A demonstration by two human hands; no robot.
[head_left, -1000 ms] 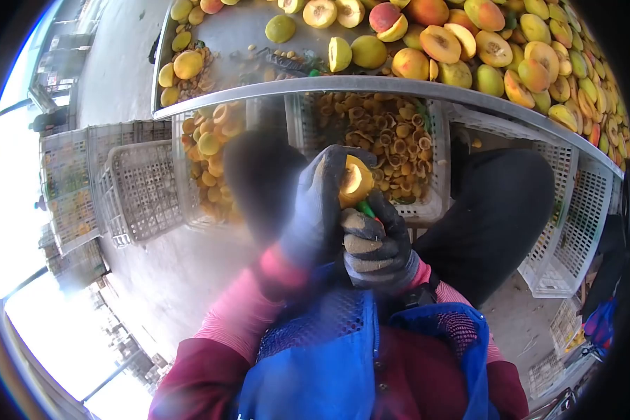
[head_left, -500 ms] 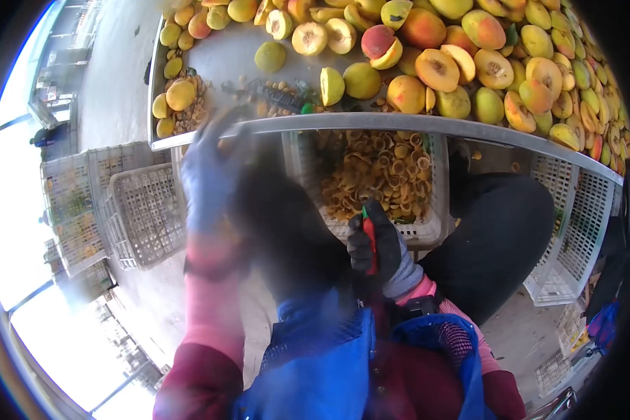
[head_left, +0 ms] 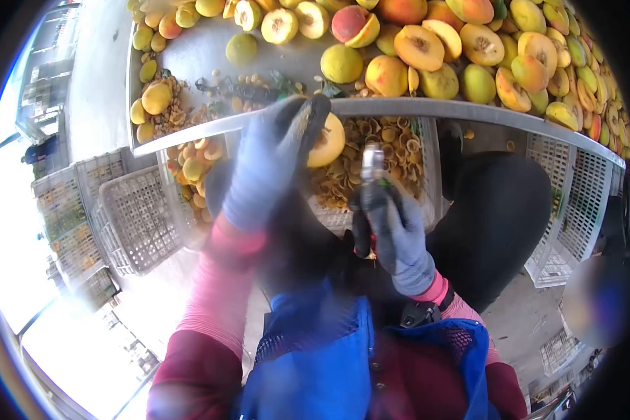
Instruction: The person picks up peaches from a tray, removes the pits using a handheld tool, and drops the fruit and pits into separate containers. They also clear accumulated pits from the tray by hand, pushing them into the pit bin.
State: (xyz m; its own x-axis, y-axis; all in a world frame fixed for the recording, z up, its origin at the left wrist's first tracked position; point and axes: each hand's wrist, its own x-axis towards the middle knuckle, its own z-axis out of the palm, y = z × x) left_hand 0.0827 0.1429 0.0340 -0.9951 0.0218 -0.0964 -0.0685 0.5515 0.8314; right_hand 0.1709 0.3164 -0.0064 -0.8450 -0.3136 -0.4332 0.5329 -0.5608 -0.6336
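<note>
My left hand (head_left: 269, 150), in a grey-blue glove with dark fingers, grips a halved peach (head_left: 329, 142), its pale cut side facing right. It is just in front of the metal table edge, above a crate of scraps. To its right, my right hand (head_left: 402, 234), gloved too, is closed around a small hand tool (head_left: 372, 162). The tool's bright metal tip points up and away, apart from the peach; its exact shape is blurred. Most of its handle is hidden by the fingers. Whole and halved peaches (head_left: 420, 47) lie heaped on the metal table (head_left: 196, 52).
Between my knees stands a white crate (head_left: 430, 168) holding brown, cup-shaped scraps (head_left: 392, 150). Peach pieces (head_left: 192, 168) fill a container under the table's left side. Plastic crates stand at left (head_left: 138, 220) and right (head_left: 574, 217). Debris and small pits lie along the table edge.
My left hand has moved right from the table's left front edge, and a peach half from the table is now in it. My right hand has raised the tool, its metal tip now showing.
</note>
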